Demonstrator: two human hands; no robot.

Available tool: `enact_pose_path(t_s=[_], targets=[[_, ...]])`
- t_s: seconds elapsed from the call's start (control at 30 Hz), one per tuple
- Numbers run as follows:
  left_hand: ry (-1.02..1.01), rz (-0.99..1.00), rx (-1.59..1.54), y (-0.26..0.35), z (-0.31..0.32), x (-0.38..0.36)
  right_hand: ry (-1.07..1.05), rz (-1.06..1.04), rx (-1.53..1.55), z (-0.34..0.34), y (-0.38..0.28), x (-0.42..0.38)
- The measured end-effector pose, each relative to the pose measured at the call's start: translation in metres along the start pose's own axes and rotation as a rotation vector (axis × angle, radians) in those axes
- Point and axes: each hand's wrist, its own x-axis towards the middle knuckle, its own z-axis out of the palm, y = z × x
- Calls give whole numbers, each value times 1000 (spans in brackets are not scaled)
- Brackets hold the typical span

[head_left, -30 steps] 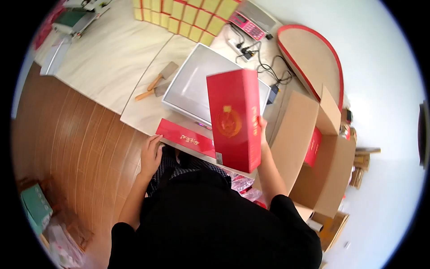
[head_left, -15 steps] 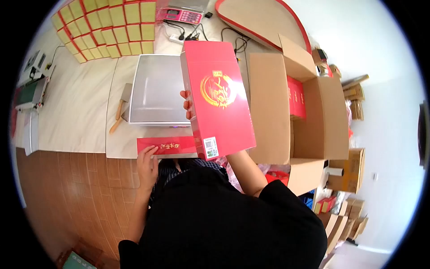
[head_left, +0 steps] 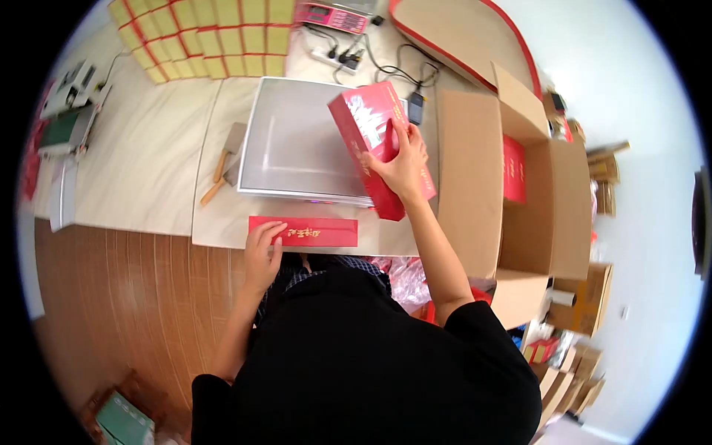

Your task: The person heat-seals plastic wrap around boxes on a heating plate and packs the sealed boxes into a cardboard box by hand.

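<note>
My right hand (head_left: 404, 165) grips a shiny red box (head_left: 357, 122) with gold lettering, thumb on one side and fingers over the other. The box is tilted above the right part of a grey flat-topped machine (head_left: 297, 141) with a white frame. Near the table's front edge lies a second red box (head_left: 337, 232), its narrow gold-lettered side facing up. My left hand (head_left: 265, 248) rests its outstretched fingers on that box's left end. Two scrapers with wooden handles (head_left: 221, 165) lie left of the machine.
An open cardboard carton (head_left: 471, 193) stands at the right, with red boxes (head_left: 513, 169) inside. Stacked yellow-and-red boxes (head_left: 222, 41) fill the back left. A power strip (head_left: 337, 59), cables and a pink scale (head_left: 334, 16) are at the back. Another machine (head_left: 70, 126) sits far left.
My right hand has turned the red box from its broad printed face to a narrow side and brought it over the machine. My left hand stays on the other box. The view shifted slightly.
</note>
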Motion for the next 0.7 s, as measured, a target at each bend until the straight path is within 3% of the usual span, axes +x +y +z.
enact_pose_path(t_s=[0.23,0.5,0.7], targets=[[155,-129,24,-14,-18,-27,-43,-116,-179,63,-4,10],[331,-370,73,-37,-27,-71,-41,-41,-179,105,-39,31],[314,-291,67,-30,-30,-61,-48,-8,-187,118,-79,45]])
